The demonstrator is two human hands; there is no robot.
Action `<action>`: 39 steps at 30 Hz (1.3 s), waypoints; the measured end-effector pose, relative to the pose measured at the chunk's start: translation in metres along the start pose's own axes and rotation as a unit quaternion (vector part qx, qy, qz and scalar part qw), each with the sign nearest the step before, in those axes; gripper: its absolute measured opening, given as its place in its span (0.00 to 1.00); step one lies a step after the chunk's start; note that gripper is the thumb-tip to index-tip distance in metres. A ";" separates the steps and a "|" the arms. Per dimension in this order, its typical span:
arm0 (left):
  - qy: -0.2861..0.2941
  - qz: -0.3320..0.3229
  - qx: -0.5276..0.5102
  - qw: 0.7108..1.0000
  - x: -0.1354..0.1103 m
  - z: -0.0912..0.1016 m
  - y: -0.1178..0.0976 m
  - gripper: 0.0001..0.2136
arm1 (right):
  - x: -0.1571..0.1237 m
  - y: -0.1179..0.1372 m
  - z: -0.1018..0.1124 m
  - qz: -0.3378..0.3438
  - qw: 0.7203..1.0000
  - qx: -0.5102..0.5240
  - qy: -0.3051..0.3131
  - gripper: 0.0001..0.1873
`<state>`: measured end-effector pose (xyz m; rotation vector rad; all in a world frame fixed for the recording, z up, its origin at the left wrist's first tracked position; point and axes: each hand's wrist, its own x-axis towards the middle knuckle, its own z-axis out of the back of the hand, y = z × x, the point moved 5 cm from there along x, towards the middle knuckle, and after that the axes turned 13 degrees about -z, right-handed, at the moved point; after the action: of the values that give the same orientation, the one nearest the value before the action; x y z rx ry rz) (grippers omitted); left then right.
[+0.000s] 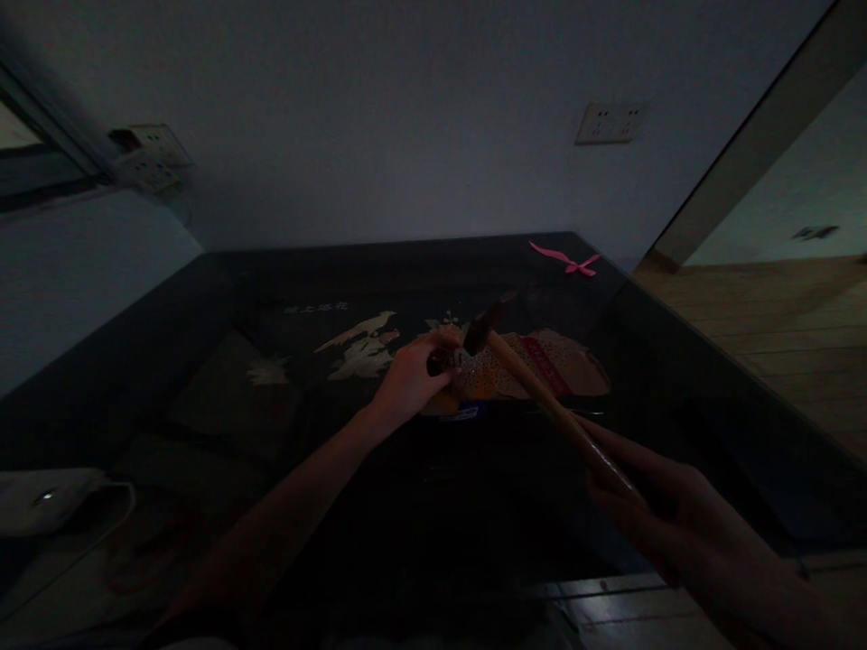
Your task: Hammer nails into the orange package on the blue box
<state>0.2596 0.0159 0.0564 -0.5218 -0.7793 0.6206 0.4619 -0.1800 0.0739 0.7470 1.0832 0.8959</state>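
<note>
Dark table across the scene. Wooden-handled hammer slants from near right to mid-scene: handle grasped in the right hand, head just right of the left hand. Red-banded, speckled brown piece lies right of the left hand, partly behind the handle. Left fingers curled; too dark to tell whether anything is pinched. Pink ribbon, far right.

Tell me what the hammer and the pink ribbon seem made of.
Hammer handle: probably wood, smooth and perhaps varnished, given its brown colour and the glints along it.
Hammer head: likely metal, dark and dull-looking, by its blocky shape, though dim light leaves that open.
Pink ribbon: apparently thin, matt fabric, going by its flat, knotted-looking strips; plastic is possible.
</note>
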 end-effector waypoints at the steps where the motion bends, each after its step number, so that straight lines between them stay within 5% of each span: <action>1: -0.007 0.006 -0.001 1.000 -0.001 0.001 0.001 0.13 | 0.000 0.000 0.000 0.004 1.000 -0.013 -0.001 0.30; 11: -0.007 0.034 0.021 0.999 -0.003 0.004 0.004 0.05 | 0.002 0.011 -0.012 0.024 0.998 -0.062 0.003 0.30; 24: -0.009 0.062 -0.058 0.996 -0.003 0.001 0.013 0.08 | 0.006 -0.001 -0.017 -0.055 0.998 0.020 0.005 0.32; 39: -0.009 0.068 -0.021 0.997 -0.003 -0.001 0.013 0.08 | 0.006 -0.003 -0.018 -0.075 0.997 0.016 0.010 0.31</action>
<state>0.2542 0.0226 0.0459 -0.6121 -0.7788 0.7375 0.4466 -0.1751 0.0636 0.6755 1.1579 0.7613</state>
